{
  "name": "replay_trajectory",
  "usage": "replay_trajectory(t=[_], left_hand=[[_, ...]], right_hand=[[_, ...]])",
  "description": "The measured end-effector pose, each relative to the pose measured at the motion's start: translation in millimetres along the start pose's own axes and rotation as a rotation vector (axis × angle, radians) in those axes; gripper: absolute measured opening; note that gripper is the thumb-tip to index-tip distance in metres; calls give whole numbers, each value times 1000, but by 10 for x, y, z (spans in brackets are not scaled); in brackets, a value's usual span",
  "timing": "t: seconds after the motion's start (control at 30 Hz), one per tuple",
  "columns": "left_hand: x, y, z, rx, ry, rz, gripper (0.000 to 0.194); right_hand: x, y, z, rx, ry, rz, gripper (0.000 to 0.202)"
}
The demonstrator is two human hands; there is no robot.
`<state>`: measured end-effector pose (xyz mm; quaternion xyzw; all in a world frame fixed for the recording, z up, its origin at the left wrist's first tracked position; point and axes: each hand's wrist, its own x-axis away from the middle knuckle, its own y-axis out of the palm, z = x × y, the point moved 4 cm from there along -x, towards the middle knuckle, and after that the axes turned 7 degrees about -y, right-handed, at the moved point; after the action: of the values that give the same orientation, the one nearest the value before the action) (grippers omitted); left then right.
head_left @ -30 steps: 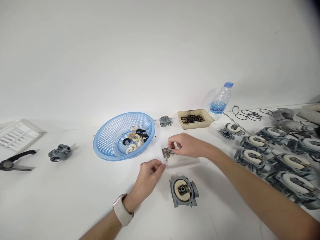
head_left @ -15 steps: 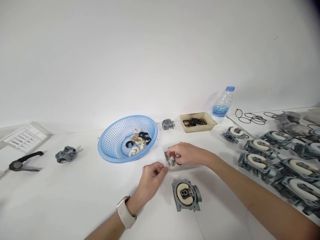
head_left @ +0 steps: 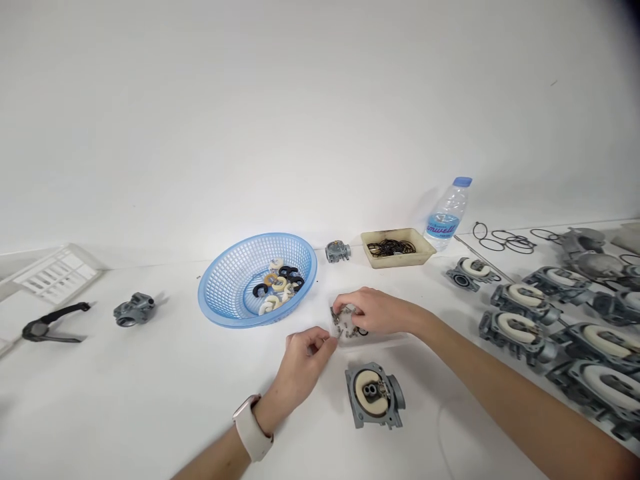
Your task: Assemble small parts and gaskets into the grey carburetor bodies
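A pile of small metal parts [head_left: 346,323] lies in a clear, shallow container near the middle of the table. My right hand [head_left: 367,311] reaches over it from the right, fingers bent down among the parts; what its fingertips grip is hidden. My left hand [head_left: 309,357], with a white watch on the wrist, is closed at the container's left edge, thumb and forefinger pinched on something too small to name. Just in front of the container sits a grey carburetor body [head_left: 374,395] with a cream, C-shaped float on it.
Behind the hands are a blue basket [head_left: 225,310] of floats, a small carburetor [head_left: 338,251], a tray [head_left: 425,257] of black rings and a bottle [head_left: 443,223]. Several carburetor bodies [head_left: 517,330] fill the right. Another carburetor [head_left: 134,310] and a black tool [head_left: 43,329] lie left.
My right hand's fingers have shifted slightly, showing more of the small parts. My left hand stays pinched in nearly the same place. The whole view has shifted a little.
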<state>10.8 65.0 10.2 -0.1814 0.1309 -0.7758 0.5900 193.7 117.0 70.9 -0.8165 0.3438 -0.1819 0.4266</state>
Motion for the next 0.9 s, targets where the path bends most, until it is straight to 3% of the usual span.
replay_trajectory(t=[0.3,0.5,0.9], left_hand=[[2,7,-10,4,0,2,34],[-1,1,-6,1,-4,-5,34],[1,-4,2,3,-3,-8,35]], right_hand=[[-12,49,-33,-41,-32,-1,43],[26,-50,-13,-27,12,20,36],[113,-131,-14,21,89,-124,34]])
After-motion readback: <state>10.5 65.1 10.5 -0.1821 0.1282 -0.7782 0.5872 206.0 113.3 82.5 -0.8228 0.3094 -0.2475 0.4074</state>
